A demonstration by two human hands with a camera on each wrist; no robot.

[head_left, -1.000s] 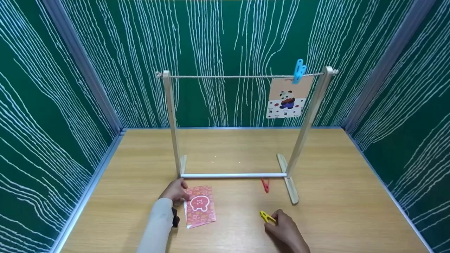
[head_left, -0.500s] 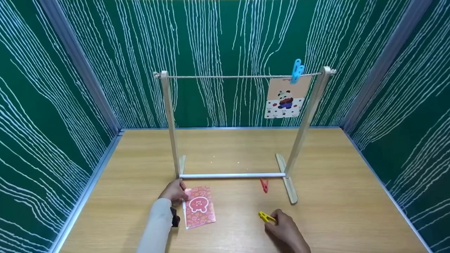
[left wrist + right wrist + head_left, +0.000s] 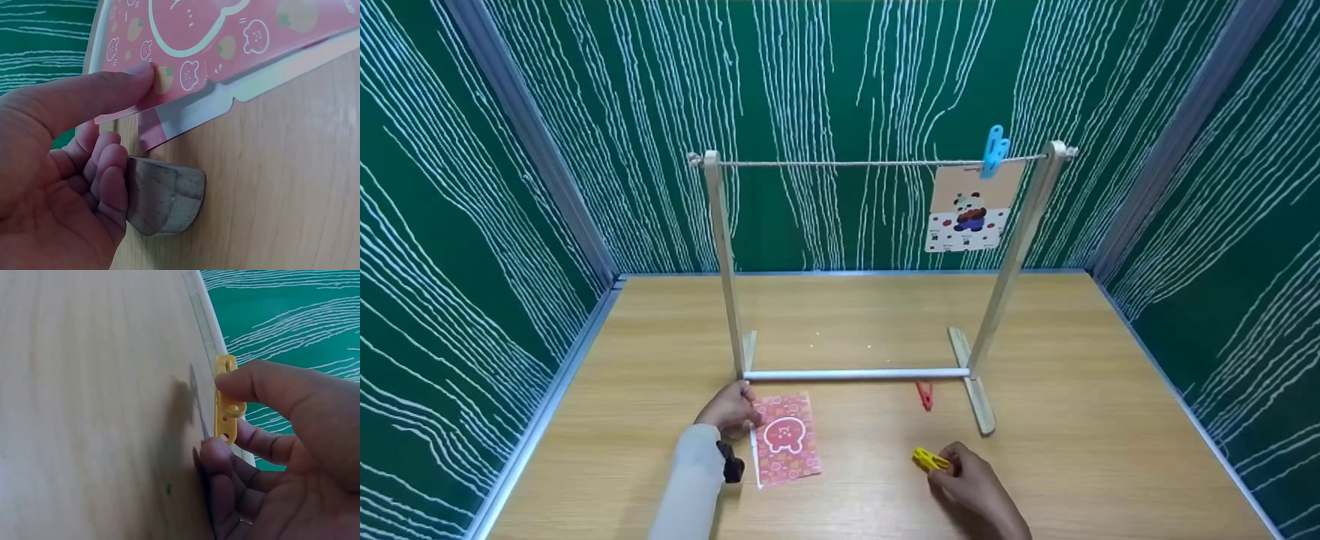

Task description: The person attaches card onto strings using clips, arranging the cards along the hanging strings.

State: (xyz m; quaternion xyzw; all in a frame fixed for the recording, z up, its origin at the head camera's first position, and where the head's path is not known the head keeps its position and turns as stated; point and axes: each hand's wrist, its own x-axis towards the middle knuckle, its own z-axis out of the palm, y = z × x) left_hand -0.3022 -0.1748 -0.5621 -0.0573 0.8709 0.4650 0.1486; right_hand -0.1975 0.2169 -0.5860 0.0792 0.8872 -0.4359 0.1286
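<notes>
In the head view my left hand (image 3: 730,407) is at the left edge of a pink booklet (image 3: 789,442) with a white bear outline. The left wrist view shows the thumb on top of the booklet (image 3: 208,50) and its edge lifted, with the fingers curled below, beside a wooden foot (image 3: 166,197). My right hand (image 3: 979,484) holds a yellow clothespin (image 3: 930,459) low over the table. Seen from the right wrist, thumb and fingers pinch the clothespin (image 3: 226,405). A red clothespin (image 3: 925,396) lies farther back.
A wooden stand (image 3: 1015,255) carries a taut rope (image 3: 840,163) across its top and a white bar (image 3: 855,374) low down. Near the rope's right end a blue clothespin (image 3: 994,152) holds a panda card (image 3: 971,214). Green walls enclose the table (image 3: 847,315).
The yellow clothespin has turned slightly in my right hand, and that hand has shifted a little. The booklet's far edge has moved slightly away from me. My left hand keeps nearly the same place.
</notes>
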